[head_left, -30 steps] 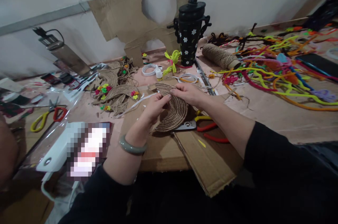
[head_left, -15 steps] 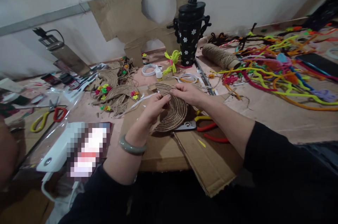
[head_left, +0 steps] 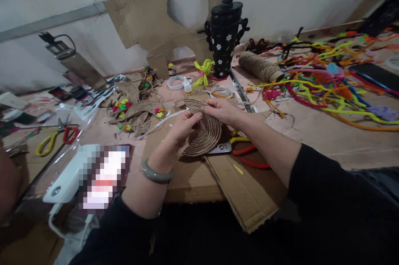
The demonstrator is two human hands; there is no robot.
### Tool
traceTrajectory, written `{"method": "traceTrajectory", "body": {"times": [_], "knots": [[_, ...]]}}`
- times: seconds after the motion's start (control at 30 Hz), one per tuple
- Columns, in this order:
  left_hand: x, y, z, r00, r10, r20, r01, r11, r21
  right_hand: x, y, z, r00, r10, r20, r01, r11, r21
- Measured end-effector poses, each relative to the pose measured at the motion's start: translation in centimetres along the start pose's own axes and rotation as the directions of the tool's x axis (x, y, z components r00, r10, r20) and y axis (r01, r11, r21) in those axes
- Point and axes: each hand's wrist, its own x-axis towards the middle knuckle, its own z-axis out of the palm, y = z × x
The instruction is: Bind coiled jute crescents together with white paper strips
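Between my hands is a crescent-shaped piece covered in rows of brown jute twine [head_left: 208,136]. My left hand [head_left: 183,127] pinches its inner edge with thumb and fingers. On its upper part, my right hand [head_left: 222,111] has its thumb and fingertips pressed against the twine, close to the left thumb. Just beneath the crescent lie scissors with yellow and red handles [head_left: 246,148], their blades partly hidden by it. A cardboard sheet [head_left: 187,182] is under both hands, with a loose cardboard strip [head_left: 246,194] over its front edge.
Finished-looking twine pieces with coloured flowers [head_left: 140,109] lie left. A black flowered tumbler [head_left: 222,40], a twine spool [head_left: 260,66] and tangled pipe cleaners [head_left: 324,86] stand or lie behind and right. Another pair of scissors [head_left: 57,138], a power bank [head_left: 70,173] and a leaning bottle [head_left: 79,65] are left.
The crescent's lower end has tilted slightly. Both hands keep their hold in nearly the same place.
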Motion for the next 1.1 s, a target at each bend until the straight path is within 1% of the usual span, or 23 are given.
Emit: {"method": "traceTrajectory", "body": {"times": [0.4,0.57,0.77,1.0,1.1], "knots": [[-0.08,-0.08,-0.18,0.999,-0.008,0.051,0.005,0.998,0.069,0.03,-0.1,-0.08,1.0,-0.003,-0.001,0.003,1.0,-0.022],[-0.08,-0.16,-0.2,0.999,-0.019,0.04,0.016,0.997,0.073,0.06,-0.12,-0.05,1.0,-0.015,-0.001,0.015,1.0,-0.023],[-0.13,-0.06,-0.1,0.999,-0.021,0.041,0.018,0.998,0.068,-0.03,-0.31,-0.13,1.0,0.021,-0.002,-0.021,1.0,-0.021],[-0.18,-0.07,0.06,0.999,-0.034,-0.001,0.034,0.998,0.051,-0.07,-0.46,-0.05,1.0,0.028,0.006,-0.028,0.999,0.025],[-0.17,-0.06,0.08,1.0,-0.026,-0.017,0.027,0.999,0.039,-0.03,-0.28,-0.03,1.0,0.014,-0.003,-0.014,1.0,0.017]]}}
